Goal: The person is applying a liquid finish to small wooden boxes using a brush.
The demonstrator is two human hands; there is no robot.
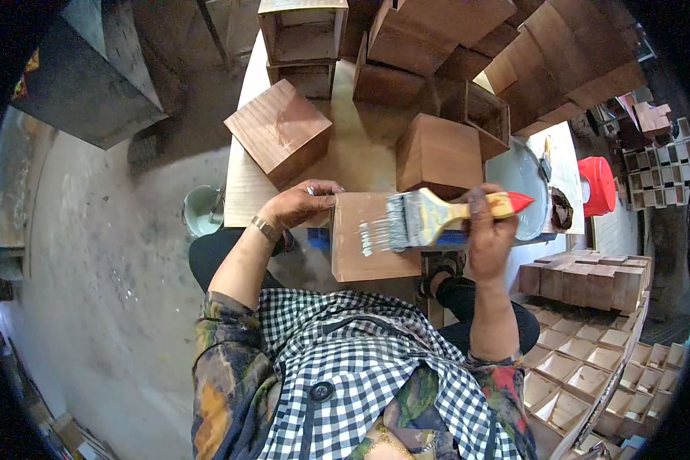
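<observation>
My left hand [302, 204] grips the upper left edge of a brown wooden box [376, 264], held in front of me at the table's near edge. My right hand [489, 244] is closed around the handle of a wide paintbrush [431, 218] with a yellow, red-tipped handle. The brush's bristles lie against the box's face, and a streaky pale wet mark shows beside them. Just beyond are two more wooden boxes, one turned at an angle [280, 126] and one to the right [441, 153]. The fingertips behind the held box are partly hidden.
Stacked wooden boxes [437, 34] fill the far side of the pale table [245, 184]. A basin of pale liquid [520, 184] and a red container [596, 186] stand at the right, a small bucket [202, 211] at the left. Rows of open boxes [583, 376] lie lower right.
</observation>
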